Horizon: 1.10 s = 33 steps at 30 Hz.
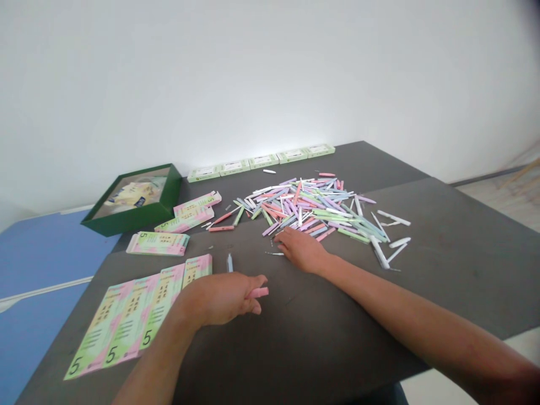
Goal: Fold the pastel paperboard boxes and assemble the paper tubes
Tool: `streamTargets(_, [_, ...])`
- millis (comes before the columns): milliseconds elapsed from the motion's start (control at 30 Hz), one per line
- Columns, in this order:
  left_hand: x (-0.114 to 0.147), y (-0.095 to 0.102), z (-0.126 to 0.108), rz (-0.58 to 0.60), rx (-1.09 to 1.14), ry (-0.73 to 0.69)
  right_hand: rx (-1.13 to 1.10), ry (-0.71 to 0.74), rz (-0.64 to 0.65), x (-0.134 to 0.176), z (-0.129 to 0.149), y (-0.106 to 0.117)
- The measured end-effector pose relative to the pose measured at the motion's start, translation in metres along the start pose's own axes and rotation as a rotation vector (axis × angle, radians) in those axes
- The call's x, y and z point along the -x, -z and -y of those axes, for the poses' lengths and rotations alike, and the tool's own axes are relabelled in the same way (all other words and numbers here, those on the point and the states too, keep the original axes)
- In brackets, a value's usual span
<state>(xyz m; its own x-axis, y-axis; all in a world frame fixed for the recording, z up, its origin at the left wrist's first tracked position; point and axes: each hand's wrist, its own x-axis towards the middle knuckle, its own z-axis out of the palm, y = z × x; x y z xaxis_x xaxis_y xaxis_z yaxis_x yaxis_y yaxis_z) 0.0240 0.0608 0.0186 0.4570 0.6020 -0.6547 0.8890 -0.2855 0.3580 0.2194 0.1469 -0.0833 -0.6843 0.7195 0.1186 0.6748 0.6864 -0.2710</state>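
My left hand (pixel 230 298) is closed on a pink pen-like stick (pixel 258 292), whose blunt end sticks out between thumb and fingers. Just beyond it, a blue-grey stick (pixel 230 263) lies on the table. My right hand (pixel 301 249) rests at the near edge of a heap of slim pastel sticks (pixel 312 205), its fingers curled down to the tabletop. A thin white piece (pixel 275 253) lies by its thumb; what is between those fingers is hidden. Several of the sticks have fine, needle-like tips.
Flat pink-and-green cartons marked 5 (pixel 133 320) lie overlapping at front left. More cartons (pixel 159 243) lie behind them, near a green box (pixel 158 211) with packets inside. A row of pale green boxes (pixel 264 162) lines the wall. Loose white sticks (pixel 379 252) lie at right.
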Motion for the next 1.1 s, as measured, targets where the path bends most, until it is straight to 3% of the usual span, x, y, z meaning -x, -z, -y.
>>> streamTargets(133, [0.0,0.001,-0.001,0.005,-0.013,0.002,0.111,-0.025,0.088,0.016,-0.005,0.01])
streamTargets(300, [-0.001,0.0,-0.003,0.011,-0.017,0.019,0.174,-0.045,0.083,0.025,-0.003,0.006])
streamTargets(1100, [-0.004,-0.002,-0.001,0.025,-0.002,0.035,0.182,-0.1,0.093,0.007,0.01,-0.004])
